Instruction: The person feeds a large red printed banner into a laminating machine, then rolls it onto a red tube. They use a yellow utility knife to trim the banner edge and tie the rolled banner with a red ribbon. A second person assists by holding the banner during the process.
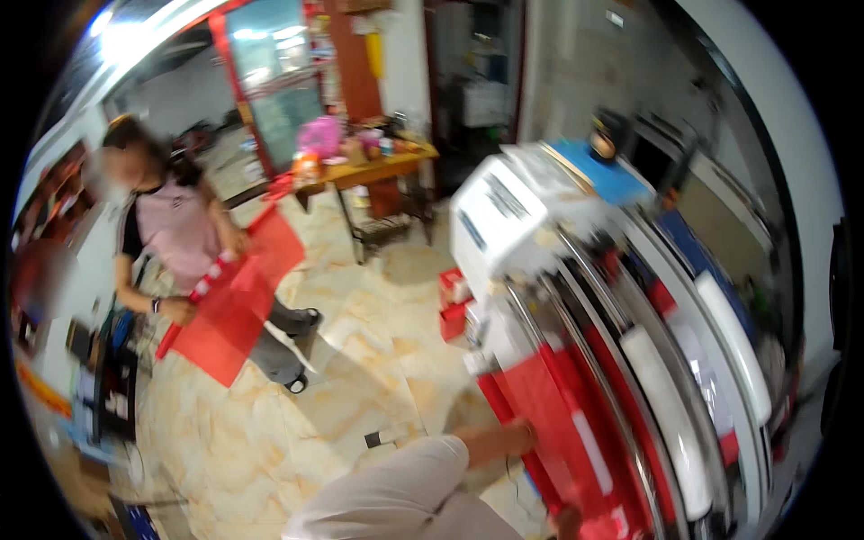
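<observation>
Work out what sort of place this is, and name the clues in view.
Probably a small print or banner workshop: a large white boxy machine with long silver metal rollers carries a wide red sheet, while a co-worker holds another thin red sheet.

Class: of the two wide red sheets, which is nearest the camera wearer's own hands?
The wide red sheet on the white-ended roller machine; the other red sheet is held across the room by the pink-topped co-worker.

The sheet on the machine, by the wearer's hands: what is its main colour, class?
The sheet is red; it shows best in the head view.
</observation>
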